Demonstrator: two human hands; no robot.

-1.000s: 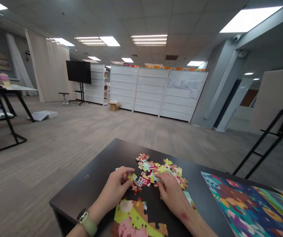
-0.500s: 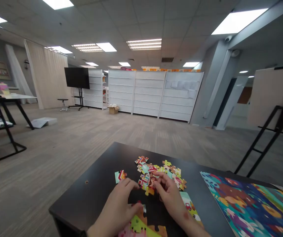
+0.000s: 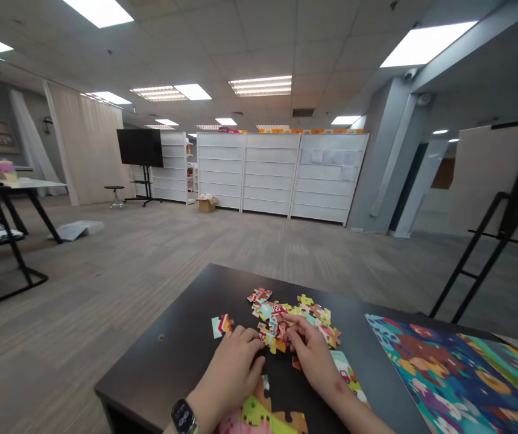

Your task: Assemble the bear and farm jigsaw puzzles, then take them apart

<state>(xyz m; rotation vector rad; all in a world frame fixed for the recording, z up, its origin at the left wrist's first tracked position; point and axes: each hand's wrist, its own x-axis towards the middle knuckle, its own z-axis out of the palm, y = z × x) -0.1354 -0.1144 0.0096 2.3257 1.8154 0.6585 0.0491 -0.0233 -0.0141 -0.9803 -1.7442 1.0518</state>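
Observation:
A loose heap of jigsaw puzzle pieces lies on the black table. My right hand is at the heap's near side, its fingers bent around a puzzle piece with a printed figure. My left hand lies low over the table, thumb apart from the fingers, fingertips by the heap's left edge; no piece shows in it. Beyond its knuckles sits a small joined bit of puzzle. Partly covered by my left hand, a joined green and pink puzzle section lies closest to me.
Another puzzle section sits partly under my right forearm. Colourful printed sheets cover the table's right side. The black table has a left edge and a far edge in view. An easel stands beyond on the right.
My left hand has moved slightly right and towards the heap, and its watch now shows. My right hand stays by the same pieces, shifted a little right; a small red piece shows beneath it.

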